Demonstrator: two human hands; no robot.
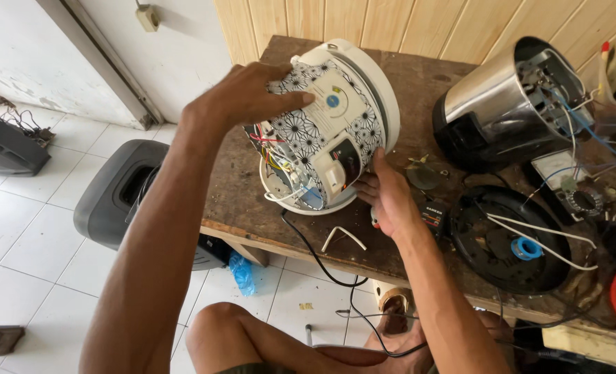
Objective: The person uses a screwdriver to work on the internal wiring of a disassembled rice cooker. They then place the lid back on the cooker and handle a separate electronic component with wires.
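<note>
A white rice cooker [336,118] with a black flower pattern lies on its side on the wooden workbench [252,215]. Its opened base faces me, with red, yellow and white wires showing inside. My left hand [246,93] rests flat on top of the cooker's body and steadies it. My right hand [387,197] presses against the lower right side by the control panel, and a small tool handle seems to sit in its palm. A black power cord [315,256] hangs from the cooker over the bench edge.
A steel appliance body [509,104] with exposed wires lies at the right, with a black round base plate [512,239] in front of it. A bent white wire piece [342,235] lies near the bench edge. A dark speaker box [124,194] stands on the tiled floor.
</note>
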